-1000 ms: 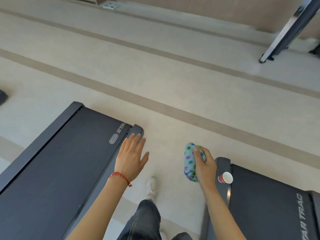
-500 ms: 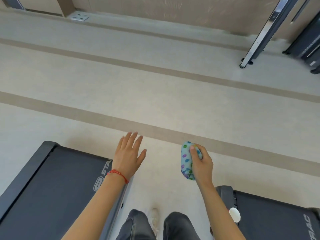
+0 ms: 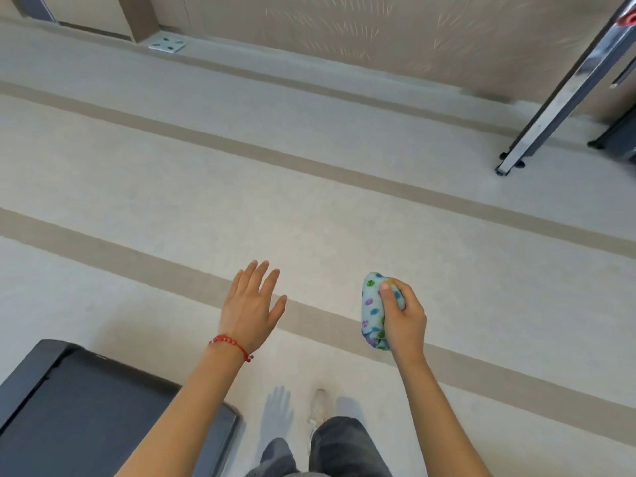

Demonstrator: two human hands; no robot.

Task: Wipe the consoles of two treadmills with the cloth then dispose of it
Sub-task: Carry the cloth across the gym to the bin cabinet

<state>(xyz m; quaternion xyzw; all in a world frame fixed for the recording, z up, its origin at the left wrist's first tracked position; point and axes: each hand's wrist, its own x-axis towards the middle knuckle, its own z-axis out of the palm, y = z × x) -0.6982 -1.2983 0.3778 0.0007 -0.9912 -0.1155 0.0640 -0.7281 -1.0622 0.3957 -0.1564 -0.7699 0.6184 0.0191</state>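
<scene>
My right hand (image 3: 404, 318) grips a bunched light-blue cloth with coloured dots (image 3: 372, 309), held upright in front of me over the floor. My left hand (image 3: 249, 306), with a red bracelet at the wrist, is held out flat with fingers spread and nothing in it. The rear end of a dark treadmill deck (image 3: 82, 407) shows at the lower left, below my left forearm. No treadmill console is in view.
Pale floor with tan stripes (image 3: 309, 166) stretches ahead to a beige wall. A slanted metal frame leg (image 3: 550, 105) and a dark machine base (image 3: 616, 136) stand at the far right. A metal floor plate (image 3: 167, 44) lies near the wall. My shoe (image 3: 318, 406) and trouser legs show below.
The view has moved forward past the treadmill ends: the right treadmill and its paper cup have dropped out of sight, the left deck has slid down. Both hands keep their poses.
</scene>
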